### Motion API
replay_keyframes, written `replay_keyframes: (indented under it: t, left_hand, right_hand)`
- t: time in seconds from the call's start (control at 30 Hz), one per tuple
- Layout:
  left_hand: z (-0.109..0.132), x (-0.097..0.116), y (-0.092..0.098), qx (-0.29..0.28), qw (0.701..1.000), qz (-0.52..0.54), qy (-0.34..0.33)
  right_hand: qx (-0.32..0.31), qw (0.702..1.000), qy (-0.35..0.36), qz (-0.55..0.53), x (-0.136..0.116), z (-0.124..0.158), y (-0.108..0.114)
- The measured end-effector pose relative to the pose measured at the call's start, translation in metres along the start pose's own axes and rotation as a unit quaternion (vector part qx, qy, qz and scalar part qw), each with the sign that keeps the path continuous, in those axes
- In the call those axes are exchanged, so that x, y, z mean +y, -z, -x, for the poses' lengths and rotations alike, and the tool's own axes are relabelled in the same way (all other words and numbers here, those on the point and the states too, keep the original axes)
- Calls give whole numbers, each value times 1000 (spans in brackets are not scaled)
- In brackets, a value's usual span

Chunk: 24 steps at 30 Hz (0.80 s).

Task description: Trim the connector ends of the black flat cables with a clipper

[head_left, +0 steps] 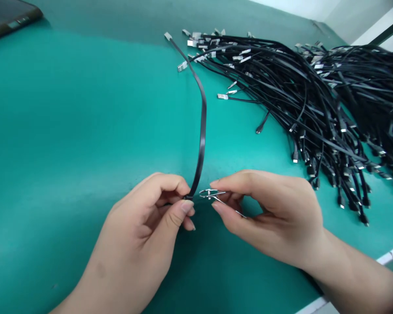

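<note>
My left hand point(150, 218) is closed in a pinch on the near end of a flat black cable point(202, 126). The cable arcs up and away over the green mat to a metal plug point(167, 36) at its far end. My right hand point(268, 209) is closed on a small thin metal piece point(211, 194), like a clip or tweezers. Its tip points left, just short of the cable end held by my left fingers. Both hands hover close together over the mat near the front.
A big pile of black cables point(314, 104) with metal plugs covers the right and back right of the green mat point(68, 131). A dark flat device point(6, 17) lies at the far left corner. The table's white edge point(389, 255) runs at the lower right.
</note>
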<state>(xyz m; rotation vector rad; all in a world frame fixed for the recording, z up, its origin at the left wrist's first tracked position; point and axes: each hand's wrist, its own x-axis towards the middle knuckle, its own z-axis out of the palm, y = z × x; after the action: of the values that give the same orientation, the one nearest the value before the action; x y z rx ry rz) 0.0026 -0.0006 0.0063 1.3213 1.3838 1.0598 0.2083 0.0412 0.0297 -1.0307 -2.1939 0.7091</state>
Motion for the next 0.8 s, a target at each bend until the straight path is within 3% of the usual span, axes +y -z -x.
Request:
replay_keyframes:
  t: [0.17, 0.8]
  left_hand:
    - [0, 0, 1, 2, 1000, -7, -4]
    - [2, -4, 0, -5, 1000, -15, -14]
  right_hand:
    - [-14, 999, -22, -19, 1, 0, -2]
    - [-11, 999, 33, -18, 4, 7, -7]
